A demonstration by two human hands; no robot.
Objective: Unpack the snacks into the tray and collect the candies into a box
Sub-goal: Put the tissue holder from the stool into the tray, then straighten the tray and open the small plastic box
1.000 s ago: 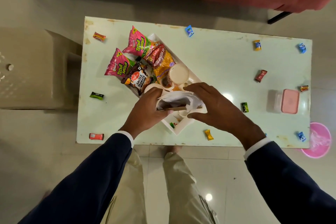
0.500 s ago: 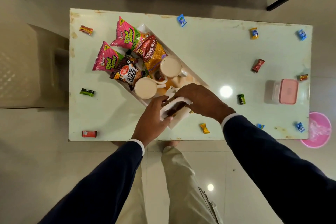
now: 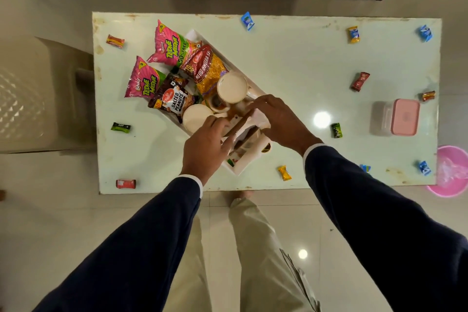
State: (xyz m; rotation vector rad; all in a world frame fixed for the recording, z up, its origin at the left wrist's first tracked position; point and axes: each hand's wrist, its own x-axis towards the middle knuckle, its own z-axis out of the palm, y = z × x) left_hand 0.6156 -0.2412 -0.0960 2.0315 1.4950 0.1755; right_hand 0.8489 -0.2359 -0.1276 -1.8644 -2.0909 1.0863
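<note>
Pale green table, seen from above. White tray lies diagonally left of centre, its far end toward 11 o'clock, near end toward 5 o'clock.

Far end of tray: two pink Tedhe Medhe packets, a red-and-yellow Aloo Bhujia packet, a dark Salted Peanuts packet. Two cream-topped cups stand mid-tray.

Both hands meet over the near end of the tray. Left hand: fingers fairly straight, tips on a brown-edged white wrapper. Right hand: fingers curled down onto the same wrapper from the 2 o'clock side; appears to pinch it, grip partly hidden. What the wrapper holds cannot be made out.

Box: clear tub with pink lid, lid on, at the table's 3 o'clock end.

Wrapped candies lie scattered, all well apart: blue one at 12 o'clock edge, yellow-blue, blue at the 2 o'clock corner, dark red, green just right of the right hand, yellow near the 6 o'clock edge, red at the 7 o'clock corner, green at 9 o'clock, orange-red at 10 o'clock.

Pink bin on the floor beyond the table's right end.
</note>
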